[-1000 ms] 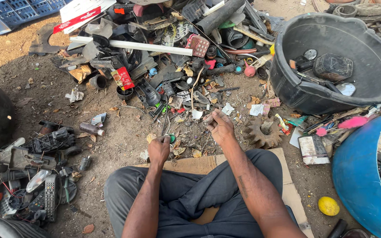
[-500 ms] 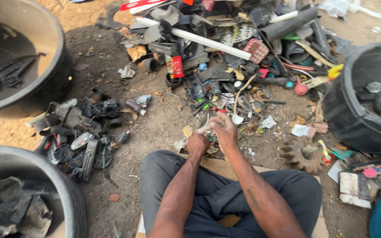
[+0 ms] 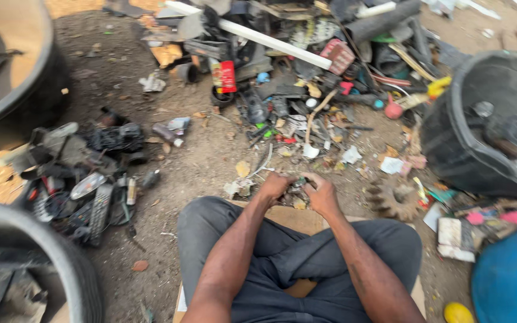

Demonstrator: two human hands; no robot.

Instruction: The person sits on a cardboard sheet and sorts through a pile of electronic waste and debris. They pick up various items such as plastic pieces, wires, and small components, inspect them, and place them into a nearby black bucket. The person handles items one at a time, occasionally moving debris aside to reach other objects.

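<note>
Sitting cross-legged on cardboard (image 3: 306,222), the person has drawn both hands together since 0.5 seconds ago; left hand (image 3: 275,186) and right hand (image 3: 323,195) now curl closed around a small dark scrap piece (image 3: 298,186), near the rusty gear (image 3: 393,201).

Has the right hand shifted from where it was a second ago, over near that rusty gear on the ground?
Yes. The right hand has drawn in leftward, away from the rusty gear, and now meets the left hand over a small dark piece of scrap.
</note>
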